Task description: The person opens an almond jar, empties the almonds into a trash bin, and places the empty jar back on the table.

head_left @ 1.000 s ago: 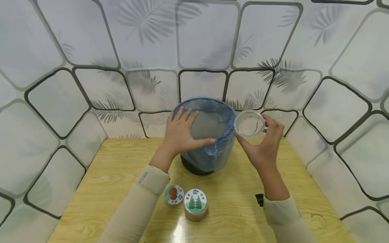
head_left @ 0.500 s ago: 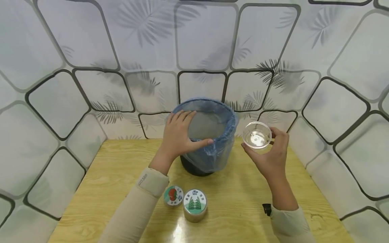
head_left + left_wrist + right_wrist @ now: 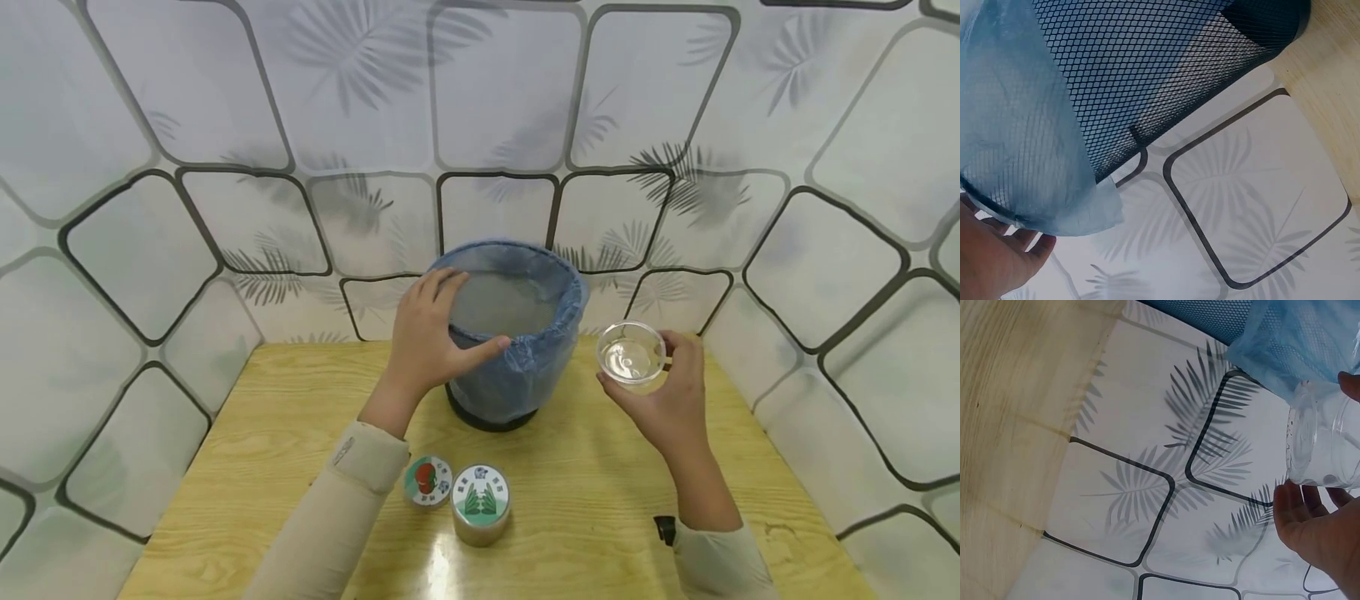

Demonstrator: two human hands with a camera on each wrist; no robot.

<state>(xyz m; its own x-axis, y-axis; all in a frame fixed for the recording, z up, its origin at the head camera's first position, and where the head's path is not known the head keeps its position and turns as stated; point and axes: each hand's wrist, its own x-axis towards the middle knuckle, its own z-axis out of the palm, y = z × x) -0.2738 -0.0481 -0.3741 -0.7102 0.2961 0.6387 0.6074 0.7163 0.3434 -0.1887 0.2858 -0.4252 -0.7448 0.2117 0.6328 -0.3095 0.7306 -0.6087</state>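
Note:
In the head view, my right hand (image 3: pixel 667 396) grips a short clear cup (image 3: pixel 631 353) between thumb and fingers, right of a waste bin (image 3: pixel 501 375). The cup's round mouth faces up toward the camera. My left hand (image 3: pixel 431 333) is at the bin's left front rim, thumb stretched out over the near edge and fingers a little bent. In the left wrist view, its fingertips (image 3: pixel 1041 245) lie close by the bag-covered rim; firm contact cannot be told. A blue plastic bag (image 3: pixel 1279 347) lines the dark mesh bin and folds over its rim.
Two round containers stand on the wooden table (image 3: pixel 585 500) in front of the bin: one with a red vegetable label (image 3: pixel 428 481), partly beside the left sleeve, and a taller can (image 3: pixel 482 504) with a green leaf label. Patterned white walls (image 3: pixel 495 108) enclose the back and sides.
My right hand has drawn the cup away from the bin's rim, to the right and nearer. My left hand has slid slightly left, its spread fingers now closer together.

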